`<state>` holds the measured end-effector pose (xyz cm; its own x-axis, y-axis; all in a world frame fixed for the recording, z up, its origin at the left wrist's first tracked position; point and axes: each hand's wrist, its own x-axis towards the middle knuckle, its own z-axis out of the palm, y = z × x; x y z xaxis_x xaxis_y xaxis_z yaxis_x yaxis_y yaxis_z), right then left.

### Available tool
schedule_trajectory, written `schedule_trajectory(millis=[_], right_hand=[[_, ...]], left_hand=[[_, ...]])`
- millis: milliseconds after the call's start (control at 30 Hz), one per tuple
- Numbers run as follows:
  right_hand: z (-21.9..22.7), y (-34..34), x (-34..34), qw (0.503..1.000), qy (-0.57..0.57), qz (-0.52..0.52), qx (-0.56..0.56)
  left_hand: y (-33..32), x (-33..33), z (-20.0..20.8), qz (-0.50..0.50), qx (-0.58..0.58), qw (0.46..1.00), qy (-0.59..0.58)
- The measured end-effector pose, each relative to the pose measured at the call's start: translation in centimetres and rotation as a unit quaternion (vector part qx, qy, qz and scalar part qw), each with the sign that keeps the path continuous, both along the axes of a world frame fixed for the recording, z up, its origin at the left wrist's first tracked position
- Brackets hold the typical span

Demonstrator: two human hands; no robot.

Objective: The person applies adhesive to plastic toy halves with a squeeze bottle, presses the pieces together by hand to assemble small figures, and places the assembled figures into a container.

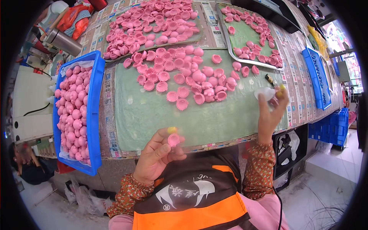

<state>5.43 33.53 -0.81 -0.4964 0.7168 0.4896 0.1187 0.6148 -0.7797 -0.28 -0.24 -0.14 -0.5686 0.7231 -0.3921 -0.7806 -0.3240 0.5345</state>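
Note:
My left hand (156, 154), near the table's front edge, pinches a small pink hollow plastic half-shell (173, 140), its open side showing. A yellow cover wraps one of its fingertips. Farther right, my right hand (271, 113) has its thumb and fingers around a whitish translucent squeeze bottle (263, 92), slightly blurred. Yellow covers show on its fingertips too. Just beyond the bottle lies a small black and gold object (270, 79). A loose spread of pink half-shells (182, 104), some with the hollow side up, lies on the green mat (153, 119) ahead of both hands.
At the left stands a blue crate (97, 111) full of round pink pieces. A heap of half-shells (153, 27) covers the far side. A metal-rimmed tray (249, 61) holds more shells at far right. Another blue tray (318, 78) and a steel tumbler (64, 42) stand near the edges.

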Motion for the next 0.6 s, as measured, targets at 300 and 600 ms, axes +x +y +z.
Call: schedule_trajectory(millis=[300, 600], right_hand=[[1.4, -6.0, -2.2, 0.964, -0.115, 0.163, 0.178], [0.3, -6.5, -2.4, 0.964, -0.190, 0.119, 0.144]], left_hand=[[0.6, -0.2, 0.1, 0.005, -0.009, 1.000, -0.003], [0.2, 0.0, 0.1, 0.020, -0.013, 1.000, -0.002]])
